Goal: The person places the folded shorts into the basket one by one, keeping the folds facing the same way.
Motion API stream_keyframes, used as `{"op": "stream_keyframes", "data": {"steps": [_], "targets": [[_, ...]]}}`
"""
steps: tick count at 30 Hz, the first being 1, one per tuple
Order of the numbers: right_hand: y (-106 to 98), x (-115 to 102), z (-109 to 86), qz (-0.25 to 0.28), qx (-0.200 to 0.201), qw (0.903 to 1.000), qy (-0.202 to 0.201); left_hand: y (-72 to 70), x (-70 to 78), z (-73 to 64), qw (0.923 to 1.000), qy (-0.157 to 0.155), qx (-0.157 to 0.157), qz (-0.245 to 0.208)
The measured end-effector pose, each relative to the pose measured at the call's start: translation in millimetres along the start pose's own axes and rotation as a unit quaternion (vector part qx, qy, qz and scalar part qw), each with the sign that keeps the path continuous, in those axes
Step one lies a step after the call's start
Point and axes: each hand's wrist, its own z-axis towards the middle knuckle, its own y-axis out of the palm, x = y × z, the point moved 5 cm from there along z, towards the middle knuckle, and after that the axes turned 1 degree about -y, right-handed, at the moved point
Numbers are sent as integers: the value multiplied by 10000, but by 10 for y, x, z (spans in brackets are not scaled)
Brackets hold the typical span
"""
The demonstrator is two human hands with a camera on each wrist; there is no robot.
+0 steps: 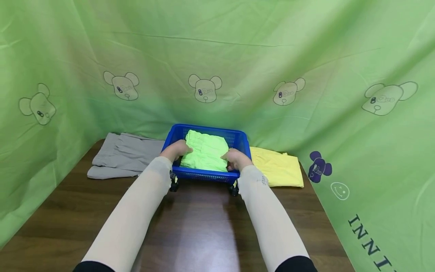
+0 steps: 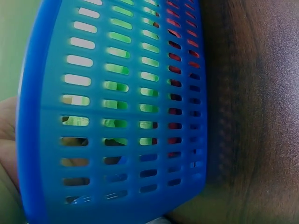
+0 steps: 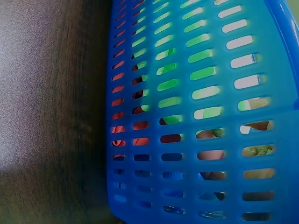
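A folded neon-green garment [image 1: 205,151] with a gathered band along its upper left edge lies within the walls of a blue plastic basket [image 1: 204,174]. My left hand [image 1: 177,149] grips its left side, thumb on top. On the opposite side my right hand [image 1: 236,159] pinches the garment's edge, its fingers partly hidden beneath. In both wrist views the slotted basket wall [image 2: 126,98] covers most of the view. Through the slots of the right wrist view show green cloth [image 3: 203,73] and, lower down, something red [image 3: 117,102].
Left of the basket lies a folded grey garment [image 1: 125,155]; right of it, a folded yellow garment [image 1: 278,166]. All stand on a dark wooden table [image 1: 204,226]. Behind and at the sides hangs a green curtain [image 1: 238,49] with bear-head prints.
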Motion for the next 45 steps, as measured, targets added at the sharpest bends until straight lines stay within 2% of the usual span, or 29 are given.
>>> {"op": "stream_keyframes", "data": {"steps": [11,18,30,33,39,45], "targets": [[-22,4,-27,-524,77,9985,116,-25,61,-38,9996,-193,-175,117],[-24,-13,-26,-647,149,9977,114,-61,77,-67,9989,-279,-57,365],[-29,-11,-68,-949,310,9950,37,-62,103,-160,9997,-178,103,112],[-27,-10,-51,-1032,370,9940,38,-67,85,-145,9997,-239,92,64],[-10,-33,-97,-1158,327,9927,-22,-56,30,-45,9984,-559,41,-27],[4,-17,-93,-1369,521,9892,-74,-24,54,1,9976,-625,63,307]]}}
